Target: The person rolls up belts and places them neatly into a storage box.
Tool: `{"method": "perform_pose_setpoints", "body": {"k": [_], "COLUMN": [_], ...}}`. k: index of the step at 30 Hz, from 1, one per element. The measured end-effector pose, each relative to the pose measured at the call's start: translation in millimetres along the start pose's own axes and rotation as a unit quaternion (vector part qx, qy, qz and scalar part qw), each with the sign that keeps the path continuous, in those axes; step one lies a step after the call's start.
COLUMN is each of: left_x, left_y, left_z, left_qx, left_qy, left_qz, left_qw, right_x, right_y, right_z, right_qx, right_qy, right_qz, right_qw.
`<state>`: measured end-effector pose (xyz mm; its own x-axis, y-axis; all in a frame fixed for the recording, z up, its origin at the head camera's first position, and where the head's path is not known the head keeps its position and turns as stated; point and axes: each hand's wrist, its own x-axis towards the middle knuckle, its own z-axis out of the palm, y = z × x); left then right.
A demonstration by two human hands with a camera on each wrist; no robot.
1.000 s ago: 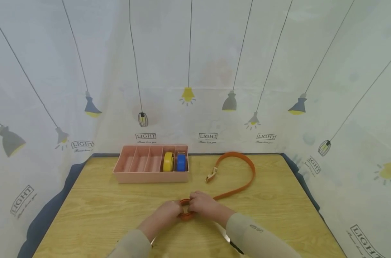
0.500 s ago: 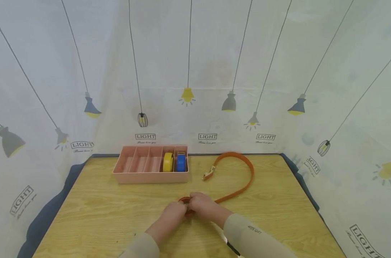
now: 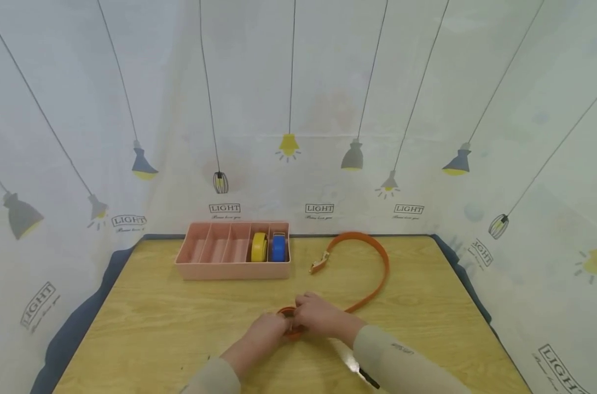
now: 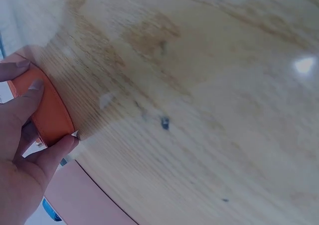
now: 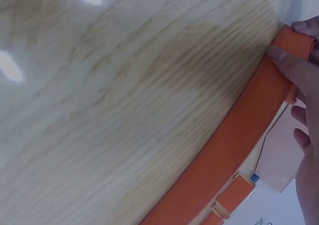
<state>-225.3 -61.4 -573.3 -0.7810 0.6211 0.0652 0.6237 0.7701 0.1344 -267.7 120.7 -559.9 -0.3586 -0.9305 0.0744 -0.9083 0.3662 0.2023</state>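
An orange belt [image 3: 388, 268] lies on the table, its far part bent in a wide arc that ends at a gold buckle [image 3: 324, 257]. Its near end is wound into a small coil [image 3: 287, 310] between my two hands. My left hand [image 3: 265, 332] holds the coil's left side; in the left wrist view its thumb and fingers pinch the orange strap [image 4: 52, 112]. On the other side my right hand [image 3: 319, 316] grips the coil, and the right wrist view shows its thumb on the strap [image 5: 219, 130] where it bends round. Much of the coil is hidden by the fingers.
A pink divided box [image 3: 234, 271] stands at the back left of the wooden table [image 3: 145, 312]. In its two right compartments sit a rolled yellow belt [image 3: 259, 247] and a rolled blue belt [image 3: 278, 247]. A lamp-printed cloth [image 3: 259, 98] surrounds the table.
My left hand has shifted slightly right, closer to my right hand around the coil. The belt's buckle end has slid a little to the left.
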Motion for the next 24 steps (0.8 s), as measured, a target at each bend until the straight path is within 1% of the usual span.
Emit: {"method": "perform_pose_setpoints", "body": {"k": [3, 5, 7, 9, 12, 16, 19, 24], "left_x": [-1.5, -3.0, -4.6, -6.1, -7.2, -6.2, -4.5, -1.9], "left_y": [1.4, 1.9, 1.9, 1.4, -0.5, -3.4, -5.0, -9.0], "left_z": [-1.7, -2.9, -3.4, -2.9, -1.9, 0.3, 1.7, 4.6], "left_qx": [0.000, -0.009, -0.017, -0.029, -0.048, -0.061, -0.044, -0.004], "left_qy": [-0.009, -0.016, -0.021, -0.024, -0.027, -0.032, -0.020, 0.008], "left_qz": [0.002, 0.007, 0.017, 0.029, 0.047, 0.066, 0.082, 0.100], "left_qw": [1.0000, 0.9998, 0.9995, 0.9989, 0.9974, 0.9955, 0.9955, 0.9949], "right_x": [-5.3, -9.0, -12.6, -15.1, -16.5, -16.5, -16.9, -16.9], "right_y": [3.8, 6.4, 8.2, 9.5, 11.0, 11.2, 11.0, 9.5], "right_z": [-4.5, -6.7, -9.0, -9.5, -6.8, 0.4, 5.3, 7.0], "right_qx": [-0.003, -0.001, 0.004, 0.009, -0.001, -0.049, -0.087, -0.116], "right_qy": [-0.024, -0.046, -0.061, -0.066, -0.048, -0.009, 0.012, 0.032], "right_qz": [-0.022, -0.038, -0.049, -0.058, -0.077, -0.107, -0.125, -0.143], "right_qw": [0.9995, 0.9982, 0.9969, 0.9961, 0.9959, 0.9930, 0.9883, 0.9823]}}
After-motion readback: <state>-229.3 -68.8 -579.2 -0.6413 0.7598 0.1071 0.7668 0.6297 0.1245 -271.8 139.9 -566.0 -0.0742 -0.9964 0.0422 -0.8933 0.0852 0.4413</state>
